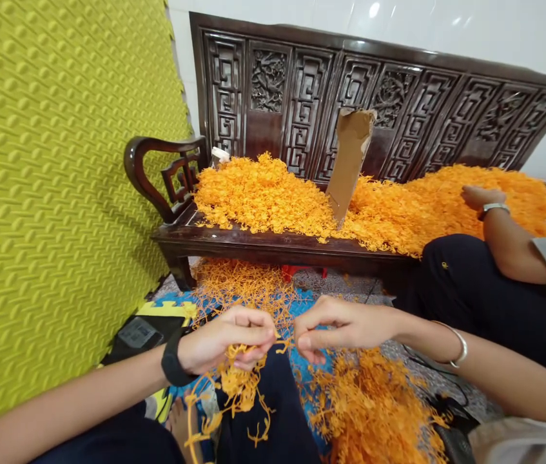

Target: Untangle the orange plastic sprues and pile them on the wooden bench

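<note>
My left hand (227,341) is closed around a tangled bunch of orange plastic sprigs (238,386) that hangs over my lap. My right hand (335,328) is pinched on a strand of the same bunch, close to the left hand. A black band is on my left wrist and a silver bangle on my right. A loose heap of orange sprigs (374,406) lies on the floor below my right hand.
A dark carved wooden bench (273,241) ahead carries a big pile of orange pieces (263,193) and an upright cardboard piece (350,161). Another person sits at right, a hand (483,196) on the pile. A yellow-green foam mat (60,193) stands at left. A black device (140,335) lies on the floor.
</note>
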`<state>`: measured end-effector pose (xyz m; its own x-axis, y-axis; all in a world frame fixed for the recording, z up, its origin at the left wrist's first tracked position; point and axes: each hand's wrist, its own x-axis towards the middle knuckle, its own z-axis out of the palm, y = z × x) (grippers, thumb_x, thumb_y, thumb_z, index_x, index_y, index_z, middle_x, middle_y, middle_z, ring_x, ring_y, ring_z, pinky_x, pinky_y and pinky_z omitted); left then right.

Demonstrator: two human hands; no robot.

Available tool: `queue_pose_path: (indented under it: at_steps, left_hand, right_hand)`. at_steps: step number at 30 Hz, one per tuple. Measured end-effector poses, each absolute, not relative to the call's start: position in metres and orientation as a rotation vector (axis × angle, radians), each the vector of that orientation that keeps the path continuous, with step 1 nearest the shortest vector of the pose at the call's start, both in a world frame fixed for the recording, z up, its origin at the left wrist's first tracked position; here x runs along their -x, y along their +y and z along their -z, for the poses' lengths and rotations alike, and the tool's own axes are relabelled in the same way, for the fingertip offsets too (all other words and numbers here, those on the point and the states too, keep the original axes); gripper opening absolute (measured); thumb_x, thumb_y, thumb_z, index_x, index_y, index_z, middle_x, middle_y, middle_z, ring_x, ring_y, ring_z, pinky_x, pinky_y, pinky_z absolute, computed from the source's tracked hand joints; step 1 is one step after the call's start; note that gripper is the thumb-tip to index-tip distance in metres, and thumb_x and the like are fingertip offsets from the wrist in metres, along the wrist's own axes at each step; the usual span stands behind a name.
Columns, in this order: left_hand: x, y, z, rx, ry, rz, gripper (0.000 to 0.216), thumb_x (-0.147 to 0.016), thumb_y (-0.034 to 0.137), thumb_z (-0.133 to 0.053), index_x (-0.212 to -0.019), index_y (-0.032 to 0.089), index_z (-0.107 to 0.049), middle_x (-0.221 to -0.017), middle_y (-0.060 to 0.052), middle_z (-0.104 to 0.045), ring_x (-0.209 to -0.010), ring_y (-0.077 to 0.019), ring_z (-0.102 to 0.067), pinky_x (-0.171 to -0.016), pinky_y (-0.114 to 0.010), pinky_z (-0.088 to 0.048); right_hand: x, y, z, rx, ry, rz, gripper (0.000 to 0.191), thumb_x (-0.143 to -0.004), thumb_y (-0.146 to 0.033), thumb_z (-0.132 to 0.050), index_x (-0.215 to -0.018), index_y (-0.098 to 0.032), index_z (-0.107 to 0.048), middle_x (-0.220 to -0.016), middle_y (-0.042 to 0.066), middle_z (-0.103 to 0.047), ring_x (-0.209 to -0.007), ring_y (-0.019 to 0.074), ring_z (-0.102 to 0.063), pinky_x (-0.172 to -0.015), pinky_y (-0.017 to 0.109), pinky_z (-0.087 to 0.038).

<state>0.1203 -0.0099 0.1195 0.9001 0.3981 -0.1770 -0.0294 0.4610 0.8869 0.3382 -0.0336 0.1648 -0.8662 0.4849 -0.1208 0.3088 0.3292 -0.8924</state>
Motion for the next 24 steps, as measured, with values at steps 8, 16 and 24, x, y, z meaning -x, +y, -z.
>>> queue_pose_path:
  at_steps: [8,16,24]
  left_hand:
    - [-0.120,-0.020,-0.121,-1.223,0.387,-0.175,0.026,-0.078,0.036,-0.060,-0.066,0.013,-0.055,-0.057,0.003,-0.046,-0.044,-0.0041,-0.033,-0.045,-0.021,-0.022]
    - [-0.124,-0.033,-0.120,-1.208,0.392,-0.067,0.031,-0.077,0.042,-0.060,-0.064,0.014,-0.052,-0.060,0.002,-0.047,-0.044,-0.0038,-0.030,-0.044,-0.021,-0.021]
    - [-0.086,-0.010,-0.126,-1.157,0.494,-0.494,0.030,-0.081,0.038,-0.056,-0.063,0.016,-0.047,-0.044,0.008,-0.032,-0.039,-0.0040,-0.021,-0.042,-0.020,-0.018]
  right_hand:
    - [-0.352,-0.049,-0.164,0.762,-2.471,-1.703,0.028,-0.092,-0.028,-0.040,-0.083,-0.010,-0.059,-0.068,0.003,-0.055,-0.059,0.0055,-0.050,-0.060,0.017,-0.043]
    - [-0.359,-0.066,-0.159,0.796,-2.416,-1.778,0.028,-0.091,-0.027,-0.040,-0.081,-0.010,-0.060,-0.071,0.004,-0.057,-0.062,0.0061,-0.050,-0.062,0.018,-0.043]
    - [-0.435,-0.075,-0.151,1.275,-1.855,-1.477,0.032,-0.089,-0.037,-0.044,-0.083,-0.011,-0.060,-0.054,0.000,-0.051,-0.051,0.0080,-0.049,-0.054,0.022,-0.041]
